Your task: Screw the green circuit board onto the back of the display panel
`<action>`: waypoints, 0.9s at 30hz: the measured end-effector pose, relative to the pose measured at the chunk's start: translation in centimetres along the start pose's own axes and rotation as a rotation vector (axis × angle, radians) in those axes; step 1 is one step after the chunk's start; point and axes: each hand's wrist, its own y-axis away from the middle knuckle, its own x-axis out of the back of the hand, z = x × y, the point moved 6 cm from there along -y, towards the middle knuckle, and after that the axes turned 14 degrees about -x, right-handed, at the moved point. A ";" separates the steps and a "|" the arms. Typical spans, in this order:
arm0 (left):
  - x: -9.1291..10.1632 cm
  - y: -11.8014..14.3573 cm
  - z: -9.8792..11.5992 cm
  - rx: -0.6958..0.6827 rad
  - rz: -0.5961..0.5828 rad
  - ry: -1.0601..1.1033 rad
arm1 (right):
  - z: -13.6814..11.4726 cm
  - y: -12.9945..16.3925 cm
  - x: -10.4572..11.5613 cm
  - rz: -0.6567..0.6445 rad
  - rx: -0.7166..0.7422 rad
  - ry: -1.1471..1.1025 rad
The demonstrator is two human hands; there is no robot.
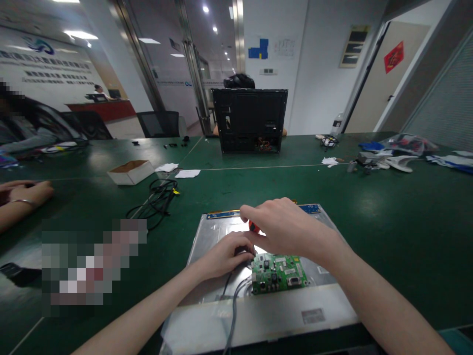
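A metal-backed display panel (199, 261) lies on the table in front of me, with a green circuit board (279, 272) on its back. My right hand (290, 224) is above the board's far edge, its fingers closed round the red and black handle of what looks like a screwdriver (253, 226); the tip is hidden. Right beside it, my left hand (229, 251) has its fingers curled together at the board's far left corner. What those fingers pinch, if anything, is hidden. Grey cables (234, 310) run from the board's left side toward me.
Coiled black cables (157, 199) and a white open box (129, 172) are on the left. Another person's hand (27, 195) rests at the left edge. A black monitor housing (251, 121) stands upright across the table. Plastic bags and parts (388, 153) lie at far right.
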 end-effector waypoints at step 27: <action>0.4 -0.3 0.5 0.001 0.025 0.120 | 0.6 -0.4 -0.2 -0.002 -0.044 0.017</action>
